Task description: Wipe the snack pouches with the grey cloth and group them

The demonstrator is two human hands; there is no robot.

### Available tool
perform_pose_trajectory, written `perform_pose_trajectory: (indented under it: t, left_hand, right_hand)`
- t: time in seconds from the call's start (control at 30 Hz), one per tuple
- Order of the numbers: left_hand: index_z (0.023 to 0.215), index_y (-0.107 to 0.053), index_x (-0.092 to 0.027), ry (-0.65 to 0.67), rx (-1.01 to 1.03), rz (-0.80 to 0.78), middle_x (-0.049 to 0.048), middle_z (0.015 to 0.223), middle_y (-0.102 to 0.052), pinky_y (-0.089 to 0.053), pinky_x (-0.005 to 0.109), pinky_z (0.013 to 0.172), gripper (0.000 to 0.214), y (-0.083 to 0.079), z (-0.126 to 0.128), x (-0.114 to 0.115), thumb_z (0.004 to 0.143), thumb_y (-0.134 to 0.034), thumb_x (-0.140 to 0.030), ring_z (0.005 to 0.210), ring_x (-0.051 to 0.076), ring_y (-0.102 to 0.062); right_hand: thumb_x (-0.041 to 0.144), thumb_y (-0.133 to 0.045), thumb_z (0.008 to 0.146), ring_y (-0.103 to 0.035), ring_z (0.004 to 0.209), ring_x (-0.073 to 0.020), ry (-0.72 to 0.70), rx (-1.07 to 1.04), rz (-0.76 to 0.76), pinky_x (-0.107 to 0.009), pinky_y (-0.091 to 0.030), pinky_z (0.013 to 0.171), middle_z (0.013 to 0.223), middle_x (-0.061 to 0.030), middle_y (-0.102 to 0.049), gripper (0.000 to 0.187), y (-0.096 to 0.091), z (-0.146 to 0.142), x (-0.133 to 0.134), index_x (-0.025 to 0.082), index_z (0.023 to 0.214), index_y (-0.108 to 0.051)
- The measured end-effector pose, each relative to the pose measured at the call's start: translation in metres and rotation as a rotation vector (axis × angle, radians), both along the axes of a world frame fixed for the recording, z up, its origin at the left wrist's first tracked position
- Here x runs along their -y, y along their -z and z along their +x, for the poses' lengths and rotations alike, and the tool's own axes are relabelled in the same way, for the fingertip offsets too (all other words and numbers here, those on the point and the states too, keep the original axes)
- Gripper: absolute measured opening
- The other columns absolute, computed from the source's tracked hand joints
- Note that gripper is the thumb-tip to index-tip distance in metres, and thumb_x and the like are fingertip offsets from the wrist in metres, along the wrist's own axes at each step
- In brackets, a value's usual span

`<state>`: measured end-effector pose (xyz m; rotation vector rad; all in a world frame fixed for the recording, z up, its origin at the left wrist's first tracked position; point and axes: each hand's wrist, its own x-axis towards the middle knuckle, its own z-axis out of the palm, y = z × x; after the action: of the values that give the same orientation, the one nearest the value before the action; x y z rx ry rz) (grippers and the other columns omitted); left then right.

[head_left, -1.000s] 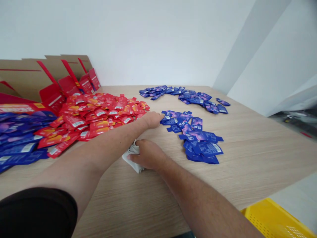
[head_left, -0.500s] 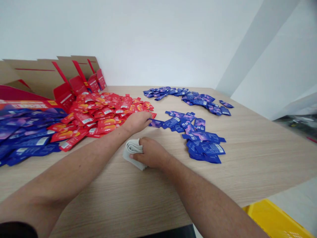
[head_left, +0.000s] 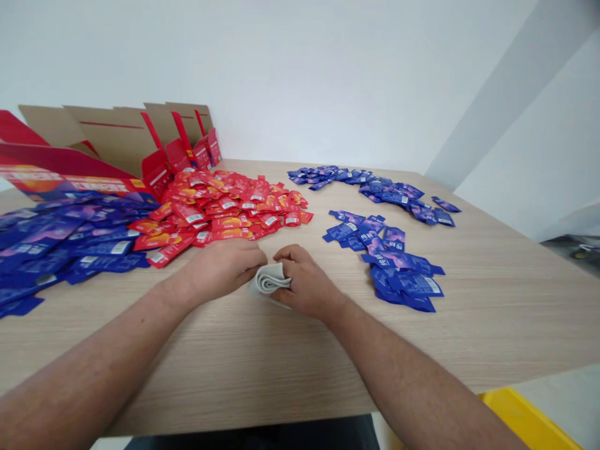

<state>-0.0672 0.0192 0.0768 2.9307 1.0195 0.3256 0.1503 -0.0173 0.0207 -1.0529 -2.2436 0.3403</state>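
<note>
A folded white cloth lies on the wooden table between my hands. My right hand grips it from the right, and my left hand presses its fingertips against its left end. Red sachets lie heaped just beyond my left hand. A looser group of blue sachets lies to the right of my right hand, apart from it. Further blue sachets form a scattered band at the far side, and a blue heap spreads at the far left.
Open cardboard cartons with red flaps stand along the back left of the light wood table. A white wall rises behind it. A yellow plastic crate sits below the table's front right corner.
My left hand has come back from the blue sachets to the cloth. The cloth is now folded tighter between both hands. The view has shifted, so the table sits further right.
</note>
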Motion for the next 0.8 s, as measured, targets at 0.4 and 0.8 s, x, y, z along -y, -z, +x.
perform_pose_trajectory:
  t: [0.4, 0.8]
  left_hand:
    - [0.116, -0.062, -0.024, -0.245, 0.623, 0.179, 0.0096, 0.117, -0.068, -0.055, 0.044, 0.094, 0.031, 0.039, 0.003, 0.003, 0.087, -0.065, -0.031, 0.111, 0.025, -0.063]
    - [0.085, -0.059, -0.017, -0.335, 1.226, -0.908, 0.0008, 0.076, -0.063, -0.058, 0.031, 0.063, 0.028, 0.07, 0.021, -0.003, 0.082, -0.068, -0.043, 0.067, 0.014, -0.063]
  right_hand:
    - [0.03, -0.078, 0.08, -0.064, 0.097, -0.0188, 0.084, -0.157, -0.176, -0.031, -0.051, 0.09, 0.103, -0.0058, -0.067, 0.02, -0.002, -0.004, 0.002, 0.019, 0.096, -0.073]
    - [0.045, -0.086, 0.07, -0.071, 0.09, -0.0232, 0.095, -0.993, -0.684, -0.039, -0.057, 0.084, 0.102, -0.0032, -0.076, 0.047, 0.023, -0.007, -0.005, 0.023, 0.109, -0.07]
